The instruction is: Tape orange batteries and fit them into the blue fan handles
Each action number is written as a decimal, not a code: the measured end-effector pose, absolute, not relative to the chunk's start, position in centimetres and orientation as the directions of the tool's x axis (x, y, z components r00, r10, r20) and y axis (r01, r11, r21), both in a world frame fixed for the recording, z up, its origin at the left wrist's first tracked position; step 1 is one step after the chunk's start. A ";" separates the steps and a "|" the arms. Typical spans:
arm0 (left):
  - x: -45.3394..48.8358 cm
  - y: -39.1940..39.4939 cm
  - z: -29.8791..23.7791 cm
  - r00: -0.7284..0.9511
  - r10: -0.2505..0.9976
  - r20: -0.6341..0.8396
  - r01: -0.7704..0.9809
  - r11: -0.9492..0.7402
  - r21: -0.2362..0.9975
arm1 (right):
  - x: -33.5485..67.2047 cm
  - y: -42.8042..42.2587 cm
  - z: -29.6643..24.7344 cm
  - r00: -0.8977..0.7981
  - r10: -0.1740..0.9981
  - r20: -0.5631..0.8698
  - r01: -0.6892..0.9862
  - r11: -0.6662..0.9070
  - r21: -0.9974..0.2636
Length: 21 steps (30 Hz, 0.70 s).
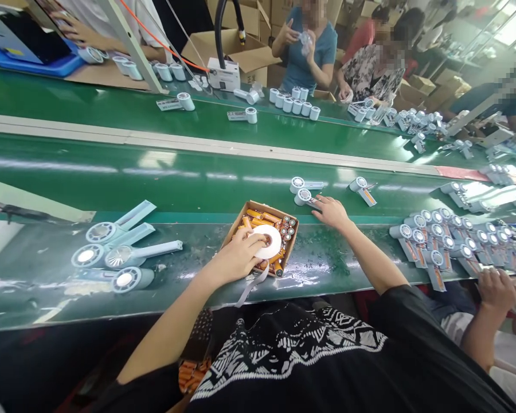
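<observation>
My left hand point(236, 255) rests on a white tape roll point(270, 241) lying in a small cardboard box point(241, 221) of orange batteries; its fingers curl round the roll's left edge, and a loose tape end hangs toward me. My right hand point(330, 211) reaches onto the green belt, fingertips touching the handle of a pale blue hand fan point(304, 197). A second fan point(301, 184) lies just beyond it and a third fan point(361, 187) to the right.
Several fan housings point(120, 246) lie at my left on the green table point(69, 298). A large cluster of fans point(447, 238) sits at the right, where another person's hand point(496, 289) works. Across the belt other people handle fans beside cardboard boxes point(236, 49).
</observation>
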<state>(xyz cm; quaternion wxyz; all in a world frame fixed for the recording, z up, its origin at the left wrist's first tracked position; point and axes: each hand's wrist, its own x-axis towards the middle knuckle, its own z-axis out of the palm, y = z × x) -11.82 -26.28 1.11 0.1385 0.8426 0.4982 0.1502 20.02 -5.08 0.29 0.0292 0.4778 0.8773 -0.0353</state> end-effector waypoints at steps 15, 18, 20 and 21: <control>-15.2 -33.1 0.1 0.173 0.874 0.455 0.854 -0.363 0.373 | 7.2 -23.0 3.2 -0.793 0.560 -0.238 0.504 0.384 -0.774; -15.3 -33.6 0.6 0.144 0.884 0.445 0.863 -0.332 0.380 | 6.9 -23.3 2.9 -0.861 0.456 -0.223 0.389 0.312 -0.867; -15.4 -33.8 1.0 0.162 0.901 0.402 0.869 -0.324 0.375 | 7.1 -23.8 2.9 -0.891 0.411 -0.191 0.329 0.297 -0.897; -15.4 -33.8 1.1 0.178 0.907 0.381 0.873 -0.324 0.365 | 7.3 -24.2 2.9 -0.904 0.387 -0.182 0.315 0.314 -0.896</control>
